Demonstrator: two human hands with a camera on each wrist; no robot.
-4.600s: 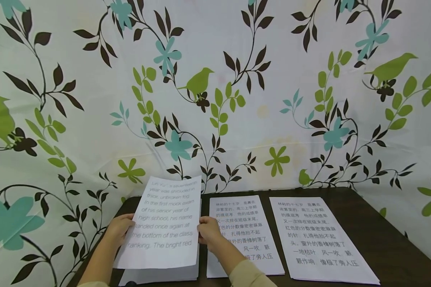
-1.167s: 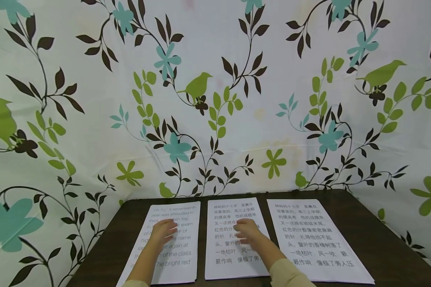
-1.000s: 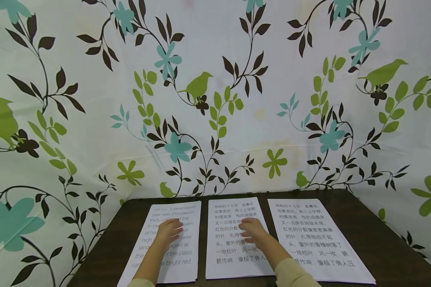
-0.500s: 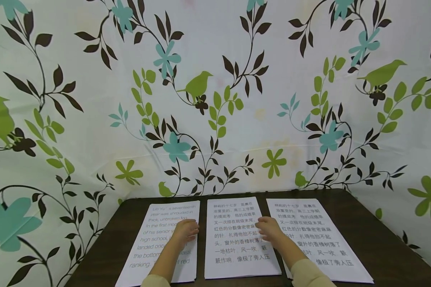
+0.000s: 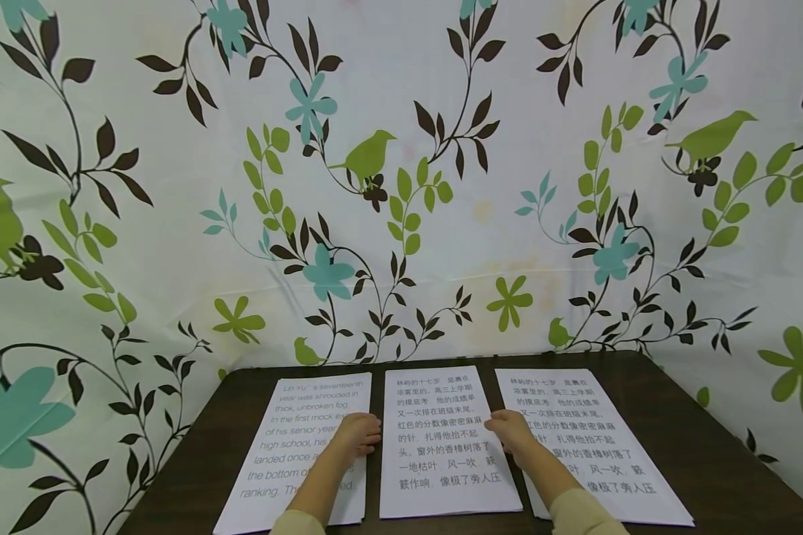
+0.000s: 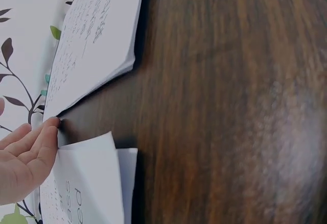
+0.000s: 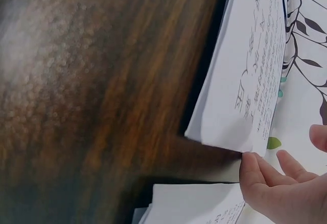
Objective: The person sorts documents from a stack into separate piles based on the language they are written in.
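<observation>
Three white paper stacks lie side by side on a dark wooden table (image 5: 696, 438). The left stack (image 5: 288, 446) carries English print, while the middle stack (image 5: 435, 416) and the right stack (image 5: 575, 423) carry Chinese print. My left hand (image 5: 359, 434) lies over the left stack's right edge, its straight fingertips (image 6: 51, 129) touching the middle stack's (image 6: 97, 35) left edge. My right hand (image 5: 508, 432) mirrors it, with fingertips (image 7: 253, 170) at the middle stack's (image 7: 245, 81) right edge and the thumb apart above. Neither hand holds anything.
A flower-and-bird patterned cloth (image 5: 401, 186) hangs as a backdrop right behind the table and drapes past both sides. Bare wood (image 6: 219, 106) shows between and in front of the stacks.
The sheet held up earlier now lies on the left stack. Both hands slid right: the left off the left stack's middle, the right from the middle stack's face to its right edge.
</observation>
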